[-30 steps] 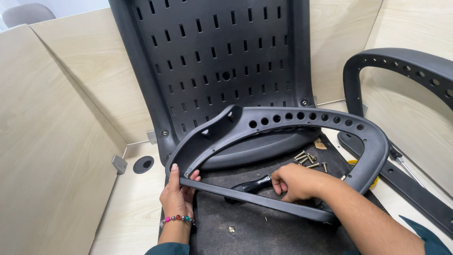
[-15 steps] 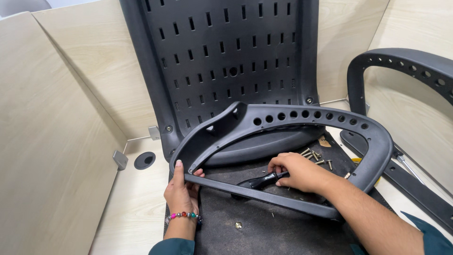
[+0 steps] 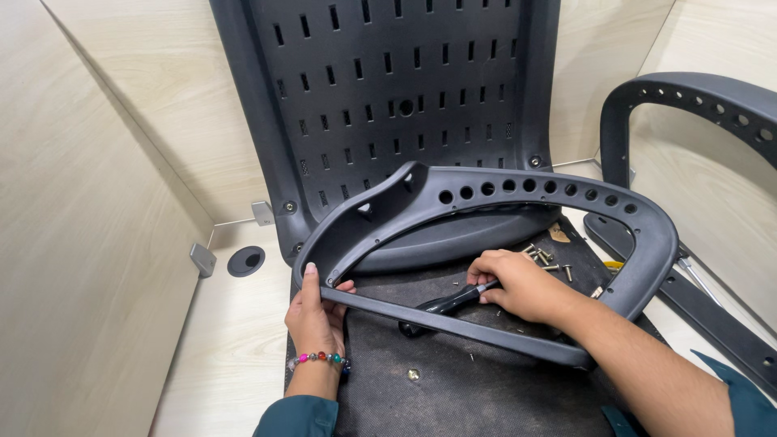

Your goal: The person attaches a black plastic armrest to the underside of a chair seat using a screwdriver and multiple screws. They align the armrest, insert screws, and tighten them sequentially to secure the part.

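The right hand's fingers point(image 3: 495, 277) are curled tight around a black-handled screwdriver point(image 3: 443, 305), its tip pointing toward the left end of the dark grey perforated plastic armrest loop point(image 3: 518, 194). The left hand point(image 3: 316, 316) lies flat with fingers extended, thumb hooked over the loop's lower bar near its left corner, pressing it down onto the black fabric underside of the seat point(image 3: 486, 388). The loop rests tilted there, its far side propped on the slotted black plastic chair back point(image 3: 388, 105) that leans against the pale wooden partition.

The left hand only pins the bar, so a hard push on the screwdriver could slide the loop sideways and let the tip skid toward the left thumb. The small pile of loose metal screws point(image 3: 544, 259) sits just beside the right wrist; a sweep of the forearm could scatter them off the seat onto the worktop point(image 3: 235, 340), where a lone screw point(image 3: 413, 374) on the fabric already lies apart.
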